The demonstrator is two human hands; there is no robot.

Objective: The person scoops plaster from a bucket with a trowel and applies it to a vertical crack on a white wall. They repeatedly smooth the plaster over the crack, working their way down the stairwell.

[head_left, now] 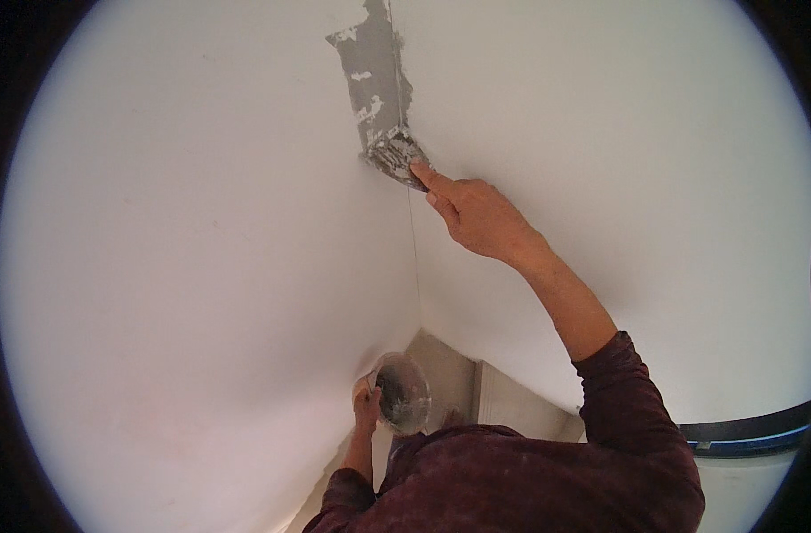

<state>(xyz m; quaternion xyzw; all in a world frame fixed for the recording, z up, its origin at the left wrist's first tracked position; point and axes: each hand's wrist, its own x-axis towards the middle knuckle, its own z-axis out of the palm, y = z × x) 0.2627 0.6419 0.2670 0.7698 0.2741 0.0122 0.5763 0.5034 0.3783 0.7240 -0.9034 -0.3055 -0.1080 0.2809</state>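
A broad putty knife (392, 157), smeared with grey-white material, lies against the corner between two white walls at a rough grey patch (365, 67). My right hand (472, 213) grips the knife, index finger extended along its blade. Low in the view, my left hand (365, 400) is closed on the near side of a round translucent bucket (405, 395) with dark residue inside.
A white wall (183, 222) runs along the left, another (628, 178) along the right, meeting in a thin crack line. Below are a grey floor (445, 369) and a dark band with a blue stripe (743, 435) at lower right.
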